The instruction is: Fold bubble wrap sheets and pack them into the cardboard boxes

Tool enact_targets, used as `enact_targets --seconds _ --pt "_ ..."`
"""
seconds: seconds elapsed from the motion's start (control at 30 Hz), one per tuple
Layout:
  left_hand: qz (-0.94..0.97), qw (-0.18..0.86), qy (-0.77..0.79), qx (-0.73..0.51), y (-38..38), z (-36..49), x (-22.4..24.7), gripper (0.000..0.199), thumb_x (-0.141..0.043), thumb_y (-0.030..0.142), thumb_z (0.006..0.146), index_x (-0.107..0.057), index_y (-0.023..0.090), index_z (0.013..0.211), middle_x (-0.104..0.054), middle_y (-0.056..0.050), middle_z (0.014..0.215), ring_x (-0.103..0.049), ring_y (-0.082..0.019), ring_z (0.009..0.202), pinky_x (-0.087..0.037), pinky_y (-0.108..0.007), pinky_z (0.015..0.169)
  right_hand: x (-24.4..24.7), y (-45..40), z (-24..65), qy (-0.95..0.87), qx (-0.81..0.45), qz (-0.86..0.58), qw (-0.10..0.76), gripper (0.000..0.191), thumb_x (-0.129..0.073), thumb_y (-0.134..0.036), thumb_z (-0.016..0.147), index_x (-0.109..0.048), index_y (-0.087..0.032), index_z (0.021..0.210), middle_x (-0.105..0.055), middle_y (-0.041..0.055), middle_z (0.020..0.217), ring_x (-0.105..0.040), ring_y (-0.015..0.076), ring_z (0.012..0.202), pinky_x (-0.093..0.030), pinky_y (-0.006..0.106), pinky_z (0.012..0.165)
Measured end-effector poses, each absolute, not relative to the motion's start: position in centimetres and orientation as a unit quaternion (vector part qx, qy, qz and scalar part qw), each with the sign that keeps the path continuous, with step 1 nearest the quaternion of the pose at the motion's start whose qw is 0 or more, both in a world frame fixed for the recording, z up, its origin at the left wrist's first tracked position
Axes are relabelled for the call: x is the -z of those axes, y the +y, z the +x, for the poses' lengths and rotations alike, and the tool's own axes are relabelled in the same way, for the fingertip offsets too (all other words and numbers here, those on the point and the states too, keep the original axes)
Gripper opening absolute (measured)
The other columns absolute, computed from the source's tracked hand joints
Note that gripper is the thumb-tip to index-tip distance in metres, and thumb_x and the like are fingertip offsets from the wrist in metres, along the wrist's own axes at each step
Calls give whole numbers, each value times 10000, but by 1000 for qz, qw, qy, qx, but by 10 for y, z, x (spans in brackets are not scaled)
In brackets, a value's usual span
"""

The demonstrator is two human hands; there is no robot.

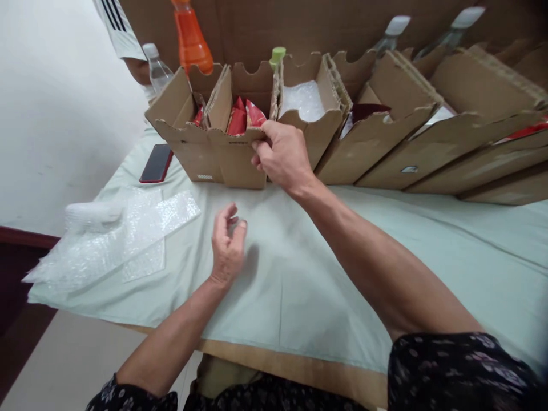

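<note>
The right hand (282,151) is pinching the front rim, near its right end, of an open-topped brown cardboard box (244,165) extending away from the person; shiny red packets (238,118) are sitting inside. The left hand (228,245), half-open and empty, is hovering farther off.

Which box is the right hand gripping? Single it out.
The second box from the left, red packets inside: the right hand pinches its front rim. No other box is gripped.

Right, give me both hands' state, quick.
Left hand: half open, fingers curled, holding nothing.
Right hand: closed, thumb and fingers pinching the front edge of a cardboard box.
</note>
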State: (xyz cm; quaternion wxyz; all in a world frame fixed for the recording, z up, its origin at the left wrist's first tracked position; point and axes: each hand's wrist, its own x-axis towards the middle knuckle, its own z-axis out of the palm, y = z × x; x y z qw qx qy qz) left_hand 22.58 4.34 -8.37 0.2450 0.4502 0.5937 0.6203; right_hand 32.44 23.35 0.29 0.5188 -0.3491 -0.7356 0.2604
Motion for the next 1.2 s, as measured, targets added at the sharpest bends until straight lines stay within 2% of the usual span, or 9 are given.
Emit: enact_targets --seconds 0.17,0.3,0.47,0.57,0.63,0.7,0.9,1.03,1.2 --pt "291 290 550 -727 62 197 95 510 -513 631 995 -594 237 1310 -643 -133 1376 -672 -223 1232 -538 -352 1012 -36 123 380 -790 -242 -358 436 191 -576 -284 976 -702 -241 839 -701 -23 716 -716 201 768 -611 397 832" --pt "295 271 552 -731 65 189 96 533 -514 663 984 -610 255 1314 -661 -103 1372 -659 -213 1254 -528 -318 993 -49 64 451 -783 -289 -378 400 132 -631 -278 951 -755 -293 909 -736 -27 726 -685 167 638 -567 334 636" --pt "395 315 524 -686 49 217 88 469 -593 639 964 -724 231 1156 -731 -79 1218 -677 -225 1148 -531 -321 977 -41 59 531 -635 -236 -503 537 99 -732 -365 922 -810 -406 968 -758 15 798 -694 181 666 -571 403 642" --pt "465 309 510 -654 38 233 84 408 -638 593 966 -746 231 1118 -745 -50 1110 -672 -226 1083 -515 -324 988 -13 58 568 -545 -221 -544 599 170 -804 -428 860 -816 -435 1029 -793 32 937 -746 213 812 -610 426 744" --pt "517 292 508 -624 33 238 82 398 -632 578 979 -752 217 1097 -743 -44 1056 -668 -226 1024 -519 -322 948 14 48 586 -558 -261 -544 570 298 -851 -486 799 -804 -424 1087 -804 47 1065 -766 255 941 -632 432 810" --pt "552 273 515 -597 30 239 79 395 -623 565 989 -754 202 1072 -738 -45 1011 -660 -222 962 -524 -315 890 42 36 596 -606 -304 -544 495 383 -863 -547 766 -791 -388 1107 -805 64 1072 -768 284 959 -646 437 798" --pt "576 274 511 -576 31 236 80 232 -701 414 930 -706 192 999 -676 -20 909 -609 -179 836 -518 -285 799 71 32 583 -718 -315 -529 325 428 -744 -630 850 -777 -237 1017 -796 106 1051 -736 346 1039 -622 487 898" --pt "603 264 504 -559 33 234 88 141 -706 278 898 -683 206 1017 -643 -12 923 -612 -169 861 -520 -276 799 65 53 579 -709 -304 -565 291 373 -709 -572 879 -760 -206 929 -776 106 920 -732 321 890 -604 442 772" --pt "626 248 509 -537 37 233 95 171 -678 255 951 -688 219 1118 -673 -40 1037 -635 -172 948 -532 -293 871 78 60 576 -682 -266 -586 348 332 -742 -541 831 -696 -220 900 -746 75 850 -701 275 789 -561 394 699"
